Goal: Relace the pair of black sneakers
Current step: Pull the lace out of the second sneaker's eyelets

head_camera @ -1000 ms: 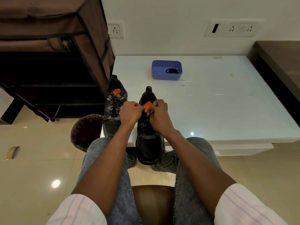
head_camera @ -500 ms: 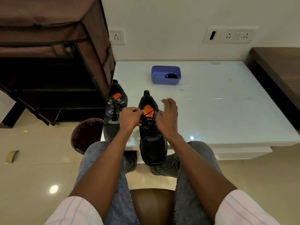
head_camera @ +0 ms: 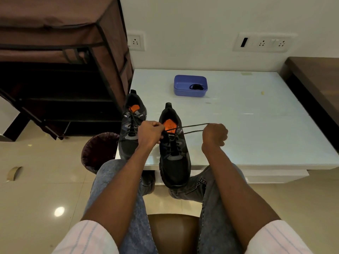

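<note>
Two black sneakers with orange insoles stand toe-toward-me at the white table's near left corner. The left sneaker [head_camera: 131, 129] is laced. The right sneaker [head_camera: 174, 154] overhangs the table edge [head_camera: 256, 166]. My left hand [head_camera: 149, 134] is curled at the right sneaker's top eyelets, pinching the lace there. My right hand [head_camera: 214, 134] grips the black lace [head_camera: 192, 129], which runs taut in two strands from the tongue out to the right.
A blue tray [head_camera: 190, 92] holding a small black item sits mid-table at the back. A brown fabric shoe rack [head_camera: 64, 70] stands left of the table, a dark bin [head_camera: 99, 151] below its corner. A dark wooden surface [head_camera: 315, 79] borders the right.
My right hand has left the sneaker's tongue and pulled the lace out to the right until taut. My left hand stays at the eyelets. The camera tilted down slightly.
</note>
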The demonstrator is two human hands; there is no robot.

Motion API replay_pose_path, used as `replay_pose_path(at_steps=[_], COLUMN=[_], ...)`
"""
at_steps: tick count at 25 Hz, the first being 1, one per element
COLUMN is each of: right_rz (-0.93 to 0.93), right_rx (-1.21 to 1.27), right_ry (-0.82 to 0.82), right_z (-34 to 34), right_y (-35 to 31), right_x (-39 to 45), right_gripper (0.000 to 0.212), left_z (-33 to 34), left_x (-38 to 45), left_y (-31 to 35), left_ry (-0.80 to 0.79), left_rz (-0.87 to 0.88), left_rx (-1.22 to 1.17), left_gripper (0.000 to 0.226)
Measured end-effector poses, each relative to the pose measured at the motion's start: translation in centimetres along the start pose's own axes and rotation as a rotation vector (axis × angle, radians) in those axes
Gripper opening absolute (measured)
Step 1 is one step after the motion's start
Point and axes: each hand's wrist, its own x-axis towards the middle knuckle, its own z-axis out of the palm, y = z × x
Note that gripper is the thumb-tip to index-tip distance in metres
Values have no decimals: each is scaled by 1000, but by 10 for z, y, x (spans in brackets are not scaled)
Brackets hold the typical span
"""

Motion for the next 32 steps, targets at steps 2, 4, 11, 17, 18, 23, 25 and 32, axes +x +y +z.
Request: replay_pose_path(at_steps=[2, 4, 11, 17, 18, 23, 25, 32], right_rz=[-229, -733, -898, 84, -2, -473, -527, -796], right_rx=[6, -53, 4, 72, 25, -39, -129, -317], right_ry=[-11, -136, -160, -7, -43, -427, -441, -338], right_z=[2, 13, 30, -12, -13, 14, 18, 12], right_y=[2, 8, 14, 4, 6, 10, 10, 3], right_x=[-7, -26, -37, 17, 11, -33, -39, -45], right_gripper=[40, 45, 18, 41, 48, 54, 52, 37], left_z=[1, 3, 2, 2, 3, 9, 8, -3], left_x=[-1, -2, -1, -2, -3, -8, -8, -5], left_y=[0, 0, -1, -3, -2, 1, 1, -5], left_ry=[5, 9, 4, 23, 18, -7, -24, -84], left_rz=[6, 17, 44, 57, 63, 163, 178, 155], left_rx=[16, 38, 54, 82, 98, 264, 306, 231], left_gripper=[12, 14, 16, 17, 16, 24, 26, 30])
